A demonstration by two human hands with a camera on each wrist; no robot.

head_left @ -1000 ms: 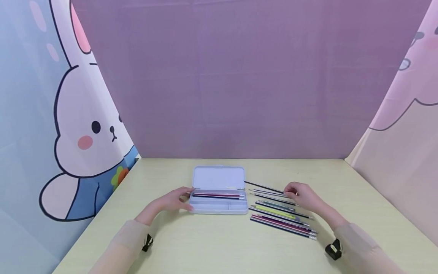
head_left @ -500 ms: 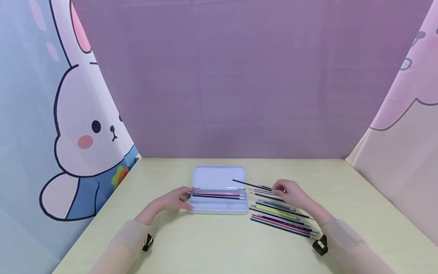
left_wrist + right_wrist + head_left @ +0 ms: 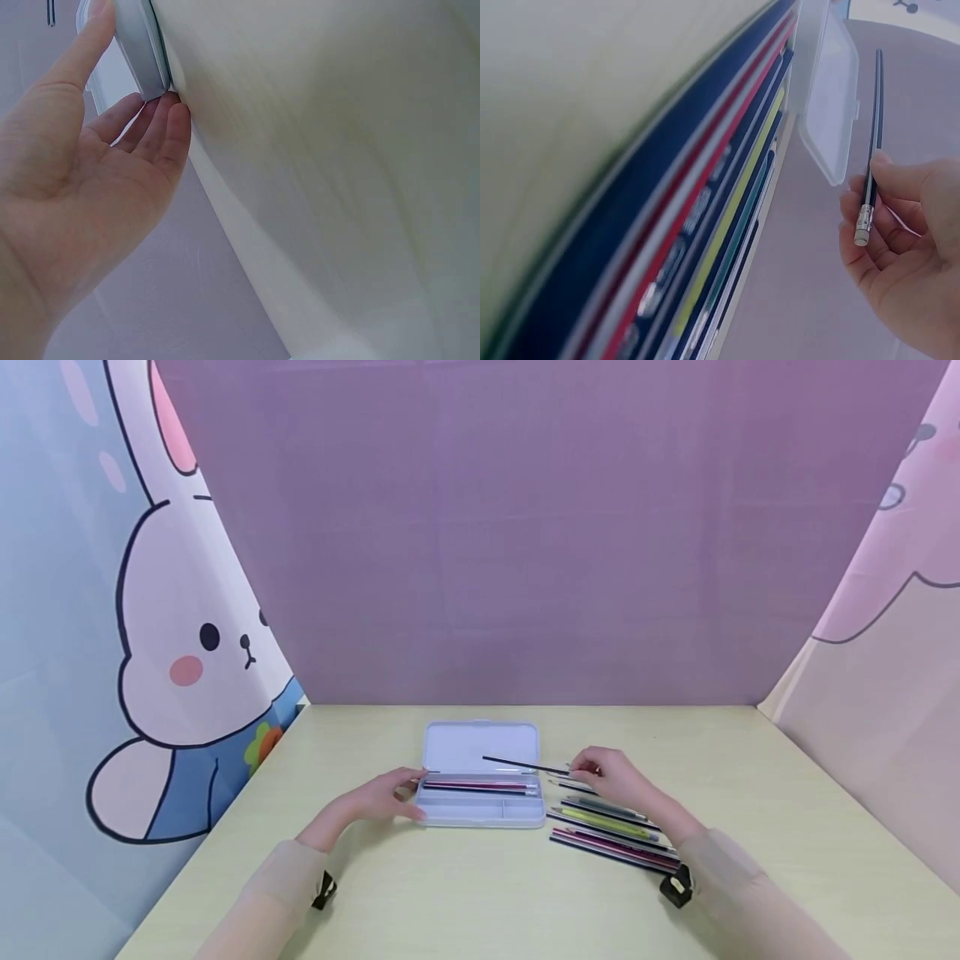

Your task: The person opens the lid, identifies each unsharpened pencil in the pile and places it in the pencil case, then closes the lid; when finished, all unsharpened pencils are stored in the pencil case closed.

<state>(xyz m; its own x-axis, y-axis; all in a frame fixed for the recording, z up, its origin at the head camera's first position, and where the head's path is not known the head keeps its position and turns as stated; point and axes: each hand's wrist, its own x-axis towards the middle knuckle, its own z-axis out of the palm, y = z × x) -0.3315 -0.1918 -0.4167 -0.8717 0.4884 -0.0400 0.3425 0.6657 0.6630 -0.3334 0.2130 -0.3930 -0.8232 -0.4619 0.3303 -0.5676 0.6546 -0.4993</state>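
A white plastic pencil case (image 3: 459, 811) lies with its lid (image 3: 480, 745) folded back on the table. Inside its rear compartment are a red pencil and a dark pencil (image 3: 472, 790). My left hand (image 3: 378, 797) holds the case's left end, thumb at the near corner and fingers at the far one. Between thumb and fingers my right hand (image 3: 618, 777) pinches a dark striped pencil (image 3: 875, 127) close to its eraser end. In the head view the pencil's other end reaches left across the lid, above the table.
Right of the case, several pencils (image 3: 615, 847) lie side by side, slanting, partly under my right forearm. A thick yellow-green pencil (image 3: 603, 823) is among them. The front compartments of the case are split by a divider (image 3: 503, 810). A purple cloth (image 3: 480, 527) hangs behind the table.
My right hand has moved left with the dark pencil, whose far end now overlaps the middle of the lid. My left hand has stayed at the case.
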